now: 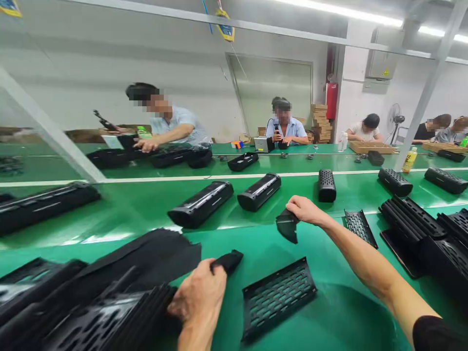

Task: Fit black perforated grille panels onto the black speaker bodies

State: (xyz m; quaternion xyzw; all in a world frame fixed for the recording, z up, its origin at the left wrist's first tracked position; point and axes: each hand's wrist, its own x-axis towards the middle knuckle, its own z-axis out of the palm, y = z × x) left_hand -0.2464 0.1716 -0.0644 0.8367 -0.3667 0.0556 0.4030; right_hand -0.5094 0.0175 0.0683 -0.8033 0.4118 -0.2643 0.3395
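Left grip (pixel 201 292) closed on black cloth (pixel 231 262), right grip (pixel 305 210) pinching dark piece (pixel 287 226), grille (pixel 279 297) on green desk (pixel 336 302)

A wall cabinet (pixel 381 54) bearing a yellow warning triangle (pixel 386 72) is fixed at upper right. A fan (pixel 395 114) is positioned below it. A red cylinder (pixel 331 101) is located adjacent to a stack of brown cartons (pixel 320 119). A yellow-labelled bottle (pixel 409 160) stands beside a slanted metal post (pixel 426 97). Overhead: a fluorescent light (pixel 347 11). Far side, centre: one person in a light-blue shirt (pixel 295 128).
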